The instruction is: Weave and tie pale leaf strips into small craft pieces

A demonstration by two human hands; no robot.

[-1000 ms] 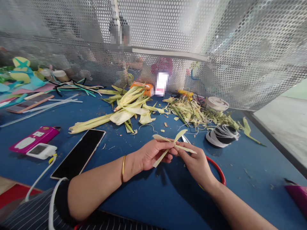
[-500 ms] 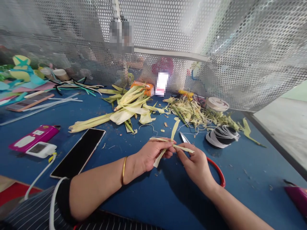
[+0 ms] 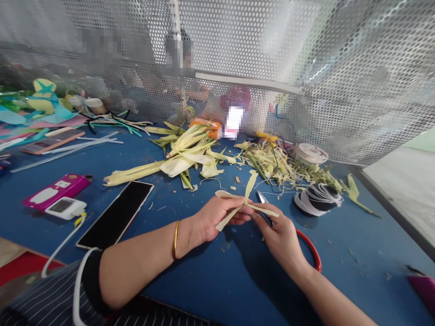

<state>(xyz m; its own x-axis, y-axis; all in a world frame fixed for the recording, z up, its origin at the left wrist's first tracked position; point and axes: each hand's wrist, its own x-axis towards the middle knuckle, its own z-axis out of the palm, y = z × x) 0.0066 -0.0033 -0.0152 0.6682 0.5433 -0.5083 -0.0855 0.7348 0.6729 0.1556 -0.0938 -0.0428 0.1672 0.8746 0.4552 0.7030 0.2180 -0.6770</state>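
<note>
Over the blue table (image 3: 210,283), left hand (image 3: 217,218) and right hand (image 3: 280,235) pinch crossed leaf strips (image 3: 247,198)

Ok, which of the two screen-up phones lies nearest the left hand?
The black-screened phone, closest to the left hand; the brownish-screened phone lies far back on the left.

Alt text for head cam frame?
The left hand and right hand pinch crossed pale leaf strips over a blue table. Red-handled scissors lie beneath the right hand, a dark phone lies to the left, and leaf cuttings pile up by a perforated metal screen.
</note>
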